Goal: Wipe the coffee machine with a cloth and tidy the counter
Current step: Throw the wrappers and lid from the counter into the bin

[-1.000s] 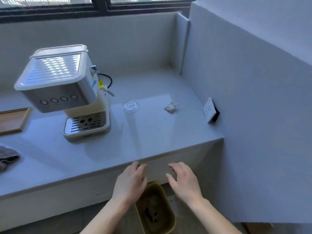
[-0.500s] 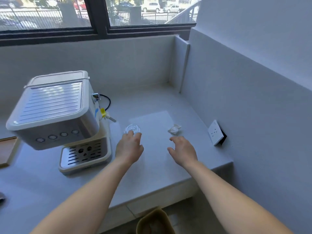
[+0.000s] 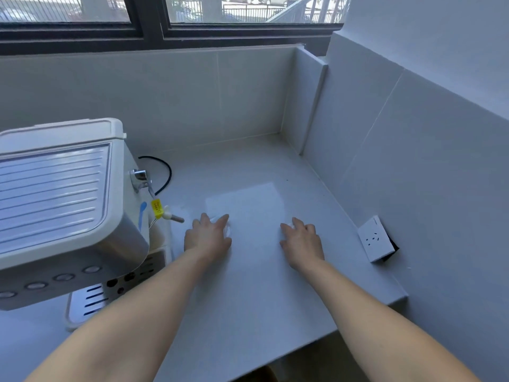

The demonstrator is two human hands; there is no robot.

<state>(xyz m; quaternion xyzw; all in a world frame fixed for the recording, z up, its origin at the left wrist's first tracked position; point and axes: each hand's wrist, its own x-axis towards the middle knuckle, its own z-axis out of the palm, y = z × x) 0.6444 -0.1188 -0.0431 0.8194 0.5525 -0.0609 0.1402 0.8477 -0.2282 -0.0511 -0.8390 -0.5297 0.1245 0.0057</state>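
Note:
The white coffee machine [image 3: 55,188] stands at the left of the pale counter [image 3: 261,299], its steam wand [image 3: 172,217] with a yellow tag pointing right. My left hand [image 3: 208,238] lies palm down, fingers spread, over a clear plastic lid [image 3: 227,230]; only the lid's right edge shows. My right hand [image 3: 301,239] rests palm down with bent fingers where a small crumpled wrapper lay, and it hides the wrapper. No cloth is in view.
A white wall socket [image 3: 376,238] juts from the right wall just above the counter. A black cable [image 3: 165,172] loops behind the machine. Tiled walls close the counter at the back and right. The counter's front edge runs below my forearms.
Both hands rose from the counter's front edge and reached forward; the left now covers the clear lid, the right covers the wrapper. The view has moved closer and to the right.

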